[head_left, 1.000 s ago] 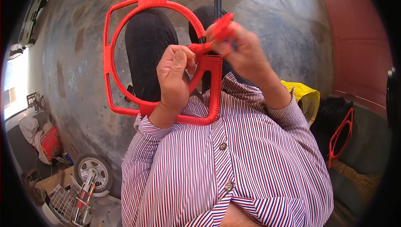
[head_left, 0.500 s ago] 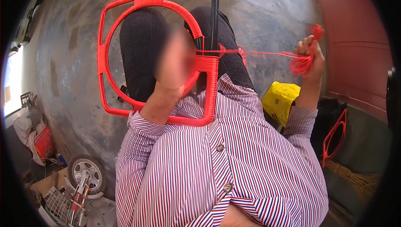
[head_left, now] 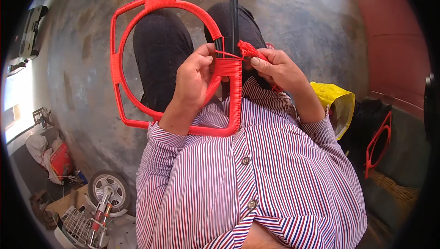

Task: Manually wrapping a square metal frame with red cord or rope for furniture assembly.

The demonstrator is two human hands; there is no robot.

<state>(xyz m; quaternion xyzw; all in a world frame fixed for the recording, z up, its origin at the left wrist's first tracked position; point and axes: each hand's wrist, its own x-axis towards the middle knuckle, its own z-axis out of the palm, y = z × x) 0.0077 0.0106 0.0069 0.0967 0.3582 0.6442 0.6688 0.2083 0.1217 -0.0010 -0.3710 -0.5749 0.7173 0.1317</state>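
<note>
A squarish metal frame with a round inner ring (head_left: 117,70) rests over my thighs. Red cord is wound closely round most of it, while its far right corner is bare black tube (head_left: 234,15). My left hand (head_left: 192,77) reaches through the ring and grips the frame where ring and right side meet, thumb and forefinger beside the cord strand. My right hand (head_left: 280,70), just right of that side, is closed round a bundle of loose red cord (head_left: 247,49). From the bundle a short strand crosses the bare tubes above the wound section.
A yellow bag (head_left: 341,104) stands right of my right forearm, near a black bag and another red frame (head_left: 379,146). Straw bristles (head_left: 394,188) lie below it. At lower left are a small wheel (head_left: 108,190), a wire basket (head_left: 77,225) and a red package (head_left: 60,162).
My right hand has come in from the far right to the frame's right side, bringing the cord bundle. The long taut strand is now short. My left hand remains at the ring.
</note>
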